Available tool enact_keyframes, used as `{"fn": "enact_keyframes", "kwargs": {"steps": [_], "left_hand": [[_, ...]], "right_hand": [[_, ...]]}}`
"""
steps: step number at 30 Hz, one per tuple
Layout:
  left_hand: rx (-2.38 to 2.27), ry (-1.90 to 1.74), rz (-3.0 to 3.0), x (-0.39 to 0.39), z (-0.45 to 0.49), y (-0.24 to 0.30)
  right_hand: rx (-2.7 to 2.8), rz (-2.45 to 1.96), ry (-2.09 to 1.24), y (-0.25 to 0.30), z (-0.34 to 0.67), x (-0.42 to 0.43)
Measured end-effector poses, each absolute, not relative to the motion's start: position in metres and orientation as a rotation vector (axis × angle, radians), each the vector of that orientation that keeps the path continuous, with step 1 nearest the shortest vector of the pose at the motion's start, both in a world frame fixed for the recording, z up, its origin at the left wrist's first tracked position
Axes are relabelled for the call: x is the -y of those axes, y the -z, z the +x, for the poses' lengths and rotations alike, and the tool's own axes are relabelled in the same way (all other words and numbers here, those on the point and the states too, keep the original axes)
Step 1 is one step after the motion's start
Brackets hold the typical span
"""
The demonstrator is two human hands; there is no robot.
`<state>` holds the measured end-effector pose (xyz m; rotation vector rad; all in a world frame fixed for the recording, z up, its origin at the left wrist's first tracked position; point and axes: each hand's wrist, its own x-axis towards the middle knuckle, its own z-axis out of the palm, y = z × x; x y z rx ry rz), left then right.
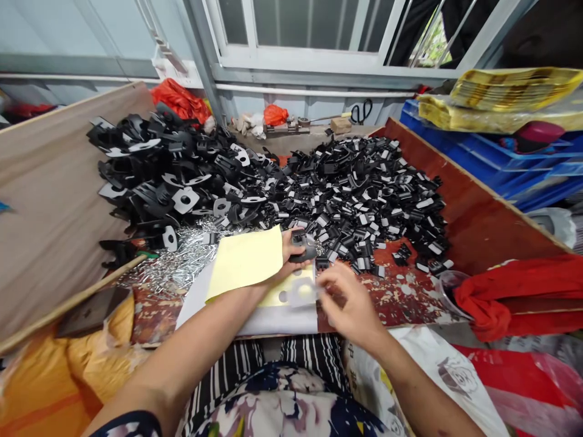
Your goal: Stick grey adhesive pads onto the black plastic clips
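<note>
My left hand [288, 254] is closed round a small black plastic clip [301, 244], held just above a yellow sheet [246, 261]. My right hand [348, 300] is blurred by motion; its fingers pinch a thin pale sticker with a round hole [302, 291], lifted off a white and yellow backing sheet [268, 309]. Both hands are close together in front of the heaps of black parts.
A heap of small black clips [364, 194] fills the middle and right of the wooden tray [473, 212]. Larger black brackets [155, 170] pile up at the left, with shiny metal bits [182, 261] below. A red cloth [514, 291], blue crates [501, 164] and scissors [362, 111] stand around.
</note>
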<state>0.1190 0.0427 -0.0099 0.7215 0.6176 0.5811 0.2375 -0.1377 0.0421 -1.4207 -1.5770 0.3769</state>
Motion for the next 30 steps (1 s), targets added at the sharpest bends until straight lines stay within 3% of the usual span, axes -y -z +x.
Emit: {"fn": "enact_keyframes", "kwargs": {"steps": [8,30], "left_hand": [[-0.473,-0.493,0.544,0.008,0.096,-0.033],[-0.446,-0.499,0.485,0.017,0.082,-0.031]], "right_hand": [[1.214,-1.529,-0.339,-0.025,0.253,0.122],[1.237,-1.548,-0.289,-0.009,0.238,0.113]]}}
